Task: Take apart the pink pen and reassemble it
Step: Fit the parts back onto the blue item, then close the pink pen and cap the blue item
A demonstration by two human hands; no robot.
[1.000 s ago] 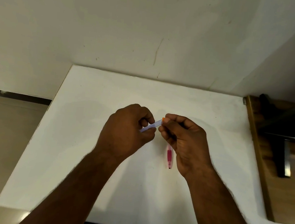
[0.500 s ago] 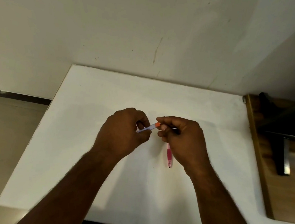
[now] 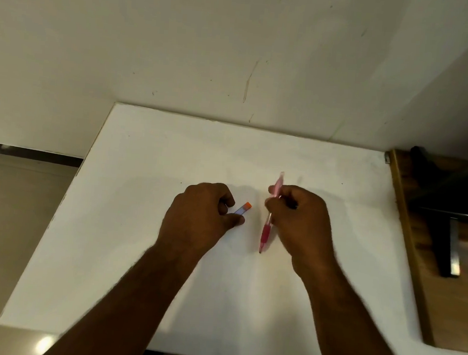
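Note:
The pink pen (image 3: 265, 234) points its tip toward me, down at the white table (image 3: 138, 225). Its dark pink grip and tip show below my right hand (image 3: 300, 220), and its pale pink top end sticks out above the fingers. My right hand is closed around the pen's middle, which is hidden. My left hand (image 3: 201, 219) sits a little to the left, fingers pinched on a bluish pen with an orange end (image 3: 243, 208). Most of that pen is hidden inside the hand. The two hands are apart.
A wall (image 3: 238, 50) rises right behind the table's far edge. To the right stands a wooden surface (image 3: 419, 250) with a dark metal bar (image 3: 450, 250) on it. Tiled floor (image 3: 10, 228) lies past the table's left edge.
My right hand let go of the orange end of the bluish pen, moved right and closed on the pink pen that lay on the table. My left hand kept the bluish pen.

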